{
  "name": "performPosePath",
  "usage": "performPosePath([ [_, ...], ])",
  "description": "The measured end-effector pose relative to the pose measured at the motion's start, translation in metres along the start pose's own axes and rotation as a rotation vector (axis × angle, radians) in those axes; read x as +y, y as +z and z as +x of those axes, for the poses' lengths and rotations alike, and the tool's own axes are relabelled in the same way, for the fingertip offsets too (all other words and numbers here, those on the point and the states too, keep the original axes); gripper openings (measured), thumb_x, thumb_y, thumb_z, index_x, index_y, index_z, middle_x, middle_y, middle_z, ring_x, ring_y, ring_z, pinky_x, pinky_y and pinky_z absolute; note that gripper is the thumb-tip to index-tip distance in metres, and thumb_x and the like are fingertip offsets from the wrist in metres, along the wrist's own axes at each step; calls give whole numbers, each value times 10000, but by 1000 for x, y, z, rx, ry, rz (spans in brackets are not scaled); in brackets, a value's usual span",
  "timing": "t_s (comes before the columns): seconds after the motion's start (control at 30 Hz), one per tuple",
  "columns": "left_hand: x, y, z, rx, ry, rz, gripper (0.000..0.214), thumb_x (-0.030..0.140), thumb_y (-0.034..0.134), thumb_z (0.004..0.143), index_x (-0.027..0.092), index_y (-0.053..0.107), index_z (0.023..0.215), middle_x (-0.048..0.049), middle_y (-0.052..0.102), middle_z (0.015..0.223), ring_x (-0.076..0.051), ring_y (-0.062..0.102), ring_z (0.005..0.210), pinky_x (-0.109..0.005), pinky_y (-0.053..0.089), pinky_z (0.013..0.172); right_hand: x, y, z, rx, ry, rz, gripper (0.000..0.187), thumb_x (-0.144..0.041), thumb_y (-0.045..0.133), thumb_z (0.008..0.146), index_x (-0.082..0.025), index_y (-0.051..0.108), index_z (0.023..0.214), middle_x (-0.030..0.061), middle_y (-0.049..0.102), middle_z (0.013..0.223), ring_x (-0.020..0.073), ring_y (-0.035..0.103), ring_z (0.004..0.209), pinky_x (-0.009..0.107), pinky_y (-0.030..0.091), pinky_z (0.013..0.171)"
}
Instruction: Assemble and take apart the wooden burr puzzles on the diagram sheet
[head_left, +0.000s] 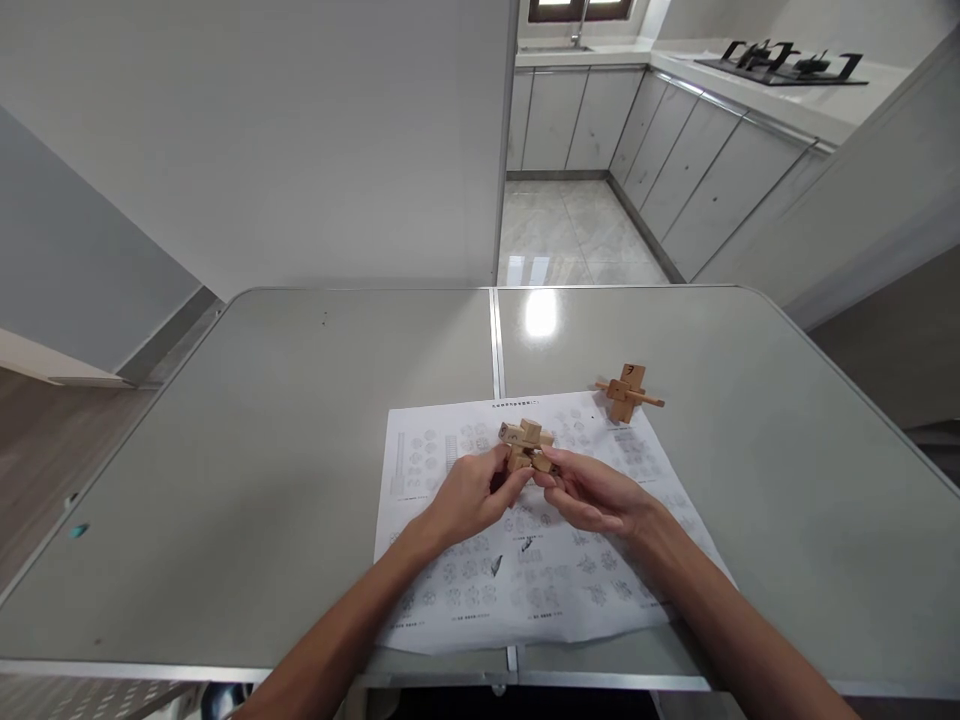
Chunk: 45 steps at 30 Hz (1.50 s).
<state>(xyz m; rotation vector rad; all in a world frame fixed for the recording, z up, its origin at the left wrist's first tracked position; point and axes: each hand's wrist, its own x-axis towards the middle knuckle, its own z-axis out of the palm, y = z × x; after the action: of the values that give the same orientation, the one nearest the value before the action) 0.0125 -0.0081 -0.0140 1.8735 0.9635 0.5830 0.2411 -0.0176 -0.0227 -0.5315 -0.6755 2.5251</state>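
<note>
Both hands hold one wooden burr puzzle (529, 434) made of interlocking pale blocks, some marked with handwritten numbers. My left hand (474, 491) pinches its left and lower side between thumb and fingers. From the right, my right hand (592, 492) grips the lower right blocks with thumb and fingertips. Parts of the puzzle are hidden behind the fingers. Beneath the hands lies a printed paper sheet (450, 560) covered with small diagrams and text. A second, darker wooden puzzle (628, 393) with crossing pieces rests at the sheet's upper right corner.
The grey folding table (247, 480) has a metal seam down its middle and a metal rim. A small teal object (79, 530) lies near its left edge. Past the table are a white wall (337, 140), kitchen cabinets (697, 160) and a gas stove (780, 65).
</note>
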Motion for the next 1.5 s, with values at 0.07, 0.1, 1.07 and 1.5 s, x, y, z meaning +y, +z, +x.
performPosePath([
  [0.07,0,0,0,-1,5,21,380,503,471,1099,195,562,895,16,655,663,-123,569,546,-258,435,555,0,0,0,16,-3,-15,450,-605,565,1051,-179,578,909,-92,569,459,26,311,218,117,239,248],
  [0.1,1,0,0,-2,5,21,381,500,471,1101,195,559,889,17,657,660,-121,573,544,-256,439,557,0,0,-1,26,-3,-25,455,-614,557,1052,-182,575,911,-95,563,454,27,306,217,118,235,247],
  [1.07,-12,2,1,122,274,446,384,456,503,1089,206,507,798,15,613,645,-134,538,533,-273,383,537,0,-2,-7,141,72,-190,574,-741,495,1016,-220,475,776,-112,479,370,40,236,177,137,177,201],
  [1.5,-11,2,0,82,271,453,345,402,489,1074,215,511,784,-2,610,666,-150,554,562,-284,418,551,-1,5,-8,72,104,-258,555,-707,482,1034,-227,466,755,-107,488,368,48,268,177,135,203,210],
])
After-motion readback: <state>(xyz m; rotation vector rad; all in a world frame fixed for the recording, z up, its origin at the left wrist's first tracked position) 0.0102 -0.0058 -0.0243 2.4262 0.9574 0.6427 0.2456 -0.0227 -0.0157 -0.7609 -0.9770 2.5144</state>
